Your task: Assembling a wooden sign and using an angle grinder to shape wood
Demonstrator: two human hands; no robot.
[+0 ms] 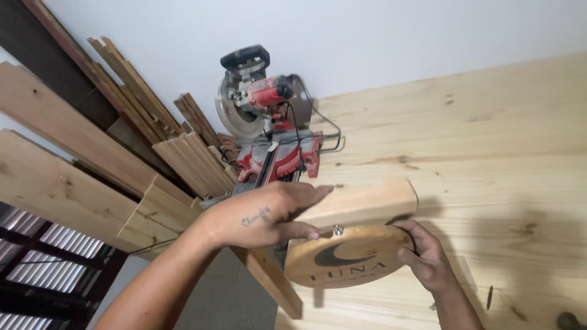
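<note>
Here, two hands, left hand (pixel 269 215) grip clasping one wooden block (pixel 361 203), right hand (pixel 428 256) apparently gripping one round wooden plaque (pixel 345 256), one miter saw (pixel 269 116) behind.

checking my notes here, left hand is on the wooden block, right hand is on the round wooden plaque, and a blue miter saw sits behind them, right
Not quite: the miter saw is red and grey, not blue, as the head view shows. The rest holds: the left hand rests on the wooden block, and the right hand grips the edge of the round wooden plaque.
</note>
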